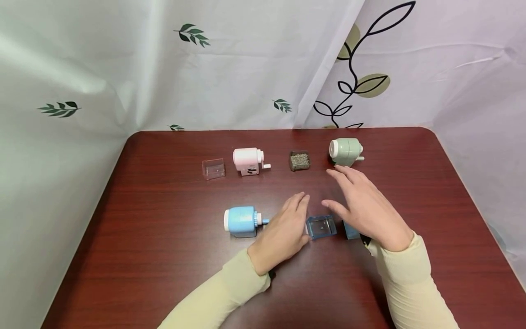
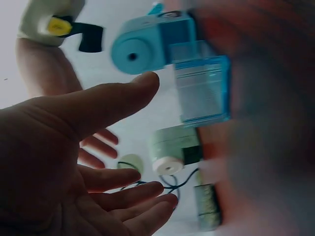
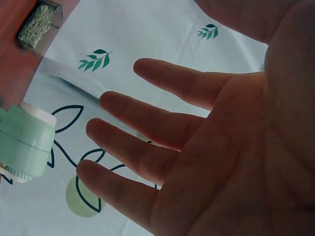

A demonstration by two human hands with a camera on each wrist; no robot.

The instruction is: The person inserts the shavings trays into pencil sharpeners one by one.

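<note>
My left hand point(image 1: 283, 230) hovers at the table's middle with its fingers straight and holding nothing. Just right of it lies a clear blue shavings drawer point(image 1: 322, 226), also visible in the left wrist view beside a blue crank pencil sharpener point(image 2: 142, 44). In the head view that sharpener point(image 1: 351, 230) is mostly hidden under my right hand point(image 1: 367, 210). The right wrist view shows this hand empty, its fingers spread. Beyond its fingertips stands a green crank sharpener point(image 1: 346, 151). Another, light blue sharpener point(image 1: 241, 221) stands left of my left hand, crank pointing toward it.
Along the back stand a pink crank sharpener point(image 1: 248, 161), a clear pinkish drawer point(image 1: 214, 169) to its left and a dark drawer full of shavings point(image 1: 299, 161) to its right. A leaf-patterned white curtain point(image 1: 230, 73) borders the brown table point(image 1: 164, 256).
</note>
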